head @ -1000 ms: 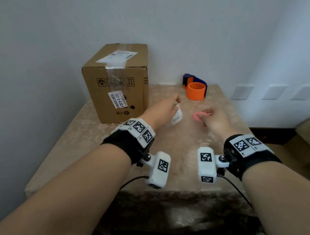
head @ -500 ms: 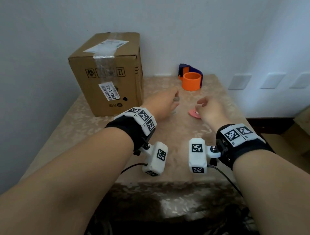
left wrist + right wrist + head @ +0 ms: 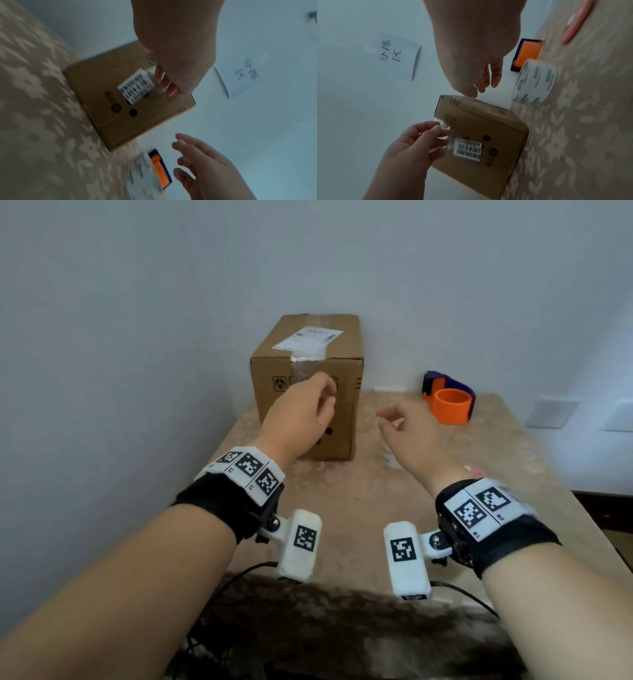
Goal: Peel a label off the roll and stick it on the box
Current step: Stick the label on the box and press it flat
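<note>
The cardboard box (image 3: 305, 364) stands at the back of the table, and its front face (image 3: 488, 128) carries a white barcode sticker. My left hand (image 3: 330, 393) is raised just in front of that upper front face. In the right wrist view my left hand (image 3: 440, 128) pinches a small shiny label (image 3: 444, 126) between thumb and forefinger. The label roll (image 3: 536, 82), white with green and brown strips, lies on the table to the right of the box. My right hand (image 3: 387, 419) hovers above the roll with relaxed fingers and holds nothing.
An orange and blue tape dispenser (image 3: 448, 404) stands at the back right by the wall. A flat pink item (image 3: 575, 23) lies on the patterned tablecloth (image 3: 359, 501) to my right. A paper note (image 3: 397, 54) hangs on the wall above the box.
My left hand left the roll on the table and rose to the box's front with the label pinched. My right hand let go of the pink item and moved left.
</note>
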The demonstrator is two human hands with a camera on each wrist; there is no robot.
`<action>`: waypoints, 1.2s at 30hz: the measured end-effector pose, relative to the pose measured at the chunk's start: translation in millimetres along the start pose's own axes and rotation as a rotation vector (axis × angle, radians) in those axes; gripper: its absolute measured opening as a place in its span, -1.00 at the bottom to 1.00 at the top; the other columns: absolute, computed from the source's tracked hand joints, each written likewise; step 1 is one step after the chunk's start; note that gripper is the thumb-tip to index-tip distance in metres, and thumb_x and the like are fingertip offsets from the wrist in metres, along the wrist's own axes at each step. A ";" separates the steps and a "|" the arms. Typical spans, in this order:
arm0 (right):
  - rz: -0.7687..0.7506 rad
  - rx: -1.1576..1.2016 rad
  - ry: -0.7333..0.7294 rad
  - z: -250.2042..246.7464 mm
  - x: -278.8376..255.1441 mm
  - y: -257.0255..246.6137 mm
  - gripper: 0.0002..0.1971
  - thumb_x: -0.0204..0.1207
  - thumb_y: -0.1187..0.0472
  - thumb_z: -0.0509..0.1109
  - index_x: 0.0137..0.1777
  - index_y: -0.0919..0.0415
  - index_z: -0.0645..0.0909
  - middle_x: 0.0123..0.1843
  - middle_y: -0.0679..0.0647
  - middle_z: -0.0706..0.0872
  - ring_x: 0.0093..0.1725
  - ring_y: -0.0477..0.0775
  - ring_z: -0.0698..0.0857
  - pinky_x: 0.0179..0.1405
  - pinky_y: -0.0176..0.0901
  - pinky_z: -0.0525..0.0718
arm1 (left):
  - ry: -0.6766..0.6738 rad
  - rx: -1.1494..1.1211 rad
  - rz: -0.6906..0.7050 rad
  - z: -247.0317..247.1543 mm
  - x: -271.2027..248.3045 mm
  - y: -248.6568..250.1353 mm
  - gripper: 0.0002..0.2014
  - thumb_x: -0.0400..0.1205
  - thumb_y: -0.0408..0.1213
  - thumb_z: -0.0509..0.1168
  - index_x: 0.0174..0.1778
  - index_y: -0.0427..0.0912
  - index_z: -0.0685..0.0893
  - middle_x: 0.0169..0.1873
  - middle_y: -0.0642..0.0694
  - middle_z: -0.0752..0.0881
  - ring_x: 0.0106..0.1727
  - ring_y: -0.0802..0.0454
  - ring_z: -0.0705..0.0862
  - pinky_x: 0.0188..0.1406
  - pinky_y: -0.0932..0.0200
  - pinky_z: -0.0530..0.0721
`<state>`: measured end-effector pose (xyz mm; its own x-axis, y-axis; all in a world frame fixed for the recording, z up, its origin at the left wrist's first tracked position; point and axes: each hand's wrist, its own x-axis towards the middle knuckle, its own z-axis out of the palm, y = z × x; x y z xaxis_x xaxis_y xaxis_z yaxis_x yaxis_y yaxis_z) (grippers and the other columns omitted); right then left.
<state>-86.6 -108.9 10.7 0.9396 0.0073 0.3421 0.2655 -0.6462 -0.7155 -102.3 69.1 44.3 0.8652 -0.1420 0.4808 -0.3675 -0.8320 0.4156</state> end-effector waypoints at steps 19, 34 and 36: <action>-0.482 -0.611 -0.109 25.0 51.8 -69.1 -0.30 0.56 0.17 0.26 0.65 0.08 0.04 0.69 0.09 0.16 0.69 0.11 0.08 0.66 0.18 -0.08 | 0.326 -0.615 -0.514 9.4 4.7 -51.5 -0.82 0.61 -0.20 0.33 0.04 -0.21 0.67 -0.16 -0.06 0.73 -0.12 0.06 0.72 -0.23 0.31 0.65; -0.466 -0.507 -0.007 35.9 59.7 -65.6 -0.55 0.60 -0.08 0.19 0.44 0.04 0.41 0.42 0.04 0.54 0.45 0.16 0.45 0.47 0.15 0.32 | 0.262 -0.750 -0.587 19.0 5.9 -37.7 -0.83 0.61 -0.25 0.31 -0.30 -0.16 0.63 -0.29 -0.14 0.71 -0.22 -0.05 0.67 -0.07 -0.03 0.70; -0.477 -0.514 0.008 36.0 64.4 -68.0 -0.61 0.63 -0.08 0.15 0.36 0.06 0.46 0.34 0.05 0.58 0.37 0.18 0.50 0.38 0.13 0.37 | 0.203 -0.723 -0.549 14.5 3.4 -40.9 -0.83 0.63 -0.25 0.29 -0.30 -0.12 0.59 -0.26 -0.14 0.69 -0.23 -0.02 0.64 -0.14 0.04 0.65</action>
<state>-36.4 -37.0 59.5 0.7436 0.3756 0.5532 0.5112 -0.8526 -0.1082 -79.4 94.9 17.8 0.9297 0.3258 0.1719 -0.1066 -0.2088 0.9721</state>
